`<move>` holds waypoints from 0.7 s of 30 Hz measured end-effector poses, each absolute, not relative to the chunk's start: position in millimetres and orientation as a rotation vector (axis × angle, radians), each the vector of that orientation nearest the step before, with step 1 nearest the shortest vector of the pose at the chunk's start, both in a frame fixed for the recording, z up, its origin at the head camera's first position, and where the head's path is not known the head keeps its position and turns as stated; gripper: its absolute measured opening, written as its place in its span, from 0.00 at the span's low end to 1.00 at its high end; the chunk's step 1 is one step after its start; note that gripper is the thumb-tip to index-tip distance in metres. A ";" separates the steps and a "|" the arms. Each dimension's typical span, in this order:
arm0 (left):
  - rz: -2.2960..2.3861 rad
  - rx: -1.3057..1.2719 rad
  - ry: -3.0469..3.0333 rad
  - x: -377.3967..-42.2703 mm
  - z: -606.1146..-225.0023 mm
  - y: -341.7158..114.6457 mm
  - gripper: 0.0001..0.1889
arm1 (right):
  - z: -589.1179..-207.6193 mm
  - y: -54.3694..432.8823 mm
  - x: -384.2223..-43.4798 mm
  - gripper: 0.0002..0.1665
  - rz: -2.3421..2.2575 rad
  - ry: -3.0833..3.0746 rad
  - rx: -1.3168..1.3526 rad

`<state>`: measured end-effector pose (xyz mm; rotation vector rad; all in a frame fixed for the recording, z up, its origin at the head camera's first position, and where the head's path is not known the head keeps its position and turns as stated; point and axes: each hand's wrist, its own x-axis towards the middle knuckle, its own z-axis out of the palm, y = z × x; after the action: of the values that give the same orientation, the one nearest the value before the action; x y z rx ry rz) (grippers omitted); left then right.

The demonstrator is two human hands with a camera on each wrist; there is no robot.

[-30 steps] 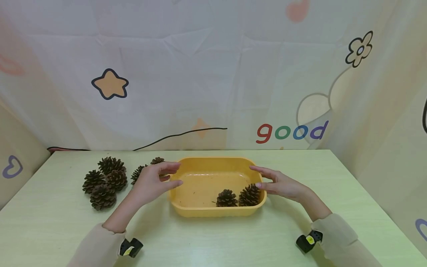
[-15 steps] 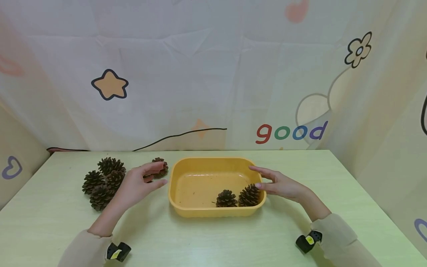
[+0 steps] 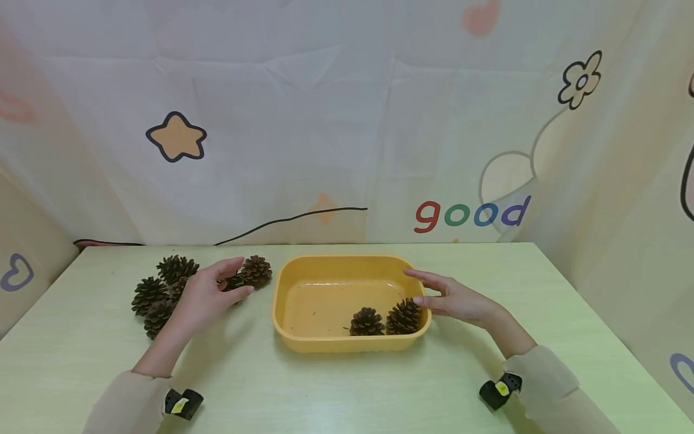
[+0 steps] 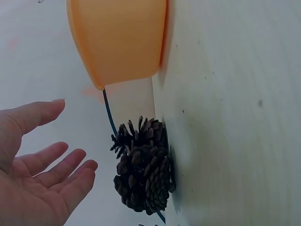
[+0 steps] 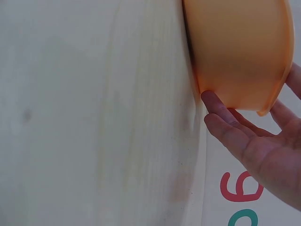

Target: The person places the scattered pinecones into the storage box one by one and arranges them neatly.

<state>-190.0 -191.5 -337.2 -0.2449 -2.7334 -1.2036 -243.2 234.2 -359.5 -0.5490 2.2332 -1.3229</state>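
Note:
My left hand [image 3: 206, 296] is above the table with fingers spread and nothing in them. Just beyond its fingertips sits a brown pine cone [image 3: 256, 271], with another pine cone [image 3: 234, 281] partly hidden behind the hand. In the left wrist view those pine cones [image 4: 145, 169] stand apart from the fingers. My right hand [image 3: 458, 299] holds the right end of a yellow plastic basin [image 3: 347, 345], thumb and a finger over the rim, other fingers against the outer wall. Two pine cones lie inside, one in the near right corner [image 3: 403, 316] and one beside it [image 3: 367, 322].
A cluster of several pine cones [image 3: 149, 295] lies on the left of the table, partly covered by my left hand and forearm. The pale table [image 3: 347, 392] ends at a printed cloth backdrop [image 3: 282, 150]. Black cameras are strapped to both wrists.
My left hand has moved left, from the basin's left rim to beside the back pine cones, its fingers staying spread. My right hand and the basin have hardly moved.

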 end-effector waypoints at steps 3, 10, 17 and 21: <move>-1.174 -0.215 -2.763 -192.1 -337.3 -194.1 0.32 | -359.8 234.1 -243.5 0.41 -1.322 2.235 -0.558; -1.105 -0.149 -2.828 -198.9 -341.1 -197.4 0.33 | -359.2 233.7 -243.0 0.41 -1.323 2.237 -0.546; -0.969 -0.102 -2.902 -205.4 -340.9 -198.0 0.32 | -359.2 233.1 -243.1 0.41 -1.327 2.235 -0.540; -0.904 -0.094 -2.942 -209.4 -340.3 -198.6 0.32 | -359.5 233.2 -242.9 0.41 -1.328 2.235 -0.548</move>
<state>-209.4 -198.6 -340.3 -0.0943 -2.9423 -0.9038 -242.9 233.2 -359.5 -0.5484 2.2355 -1.3280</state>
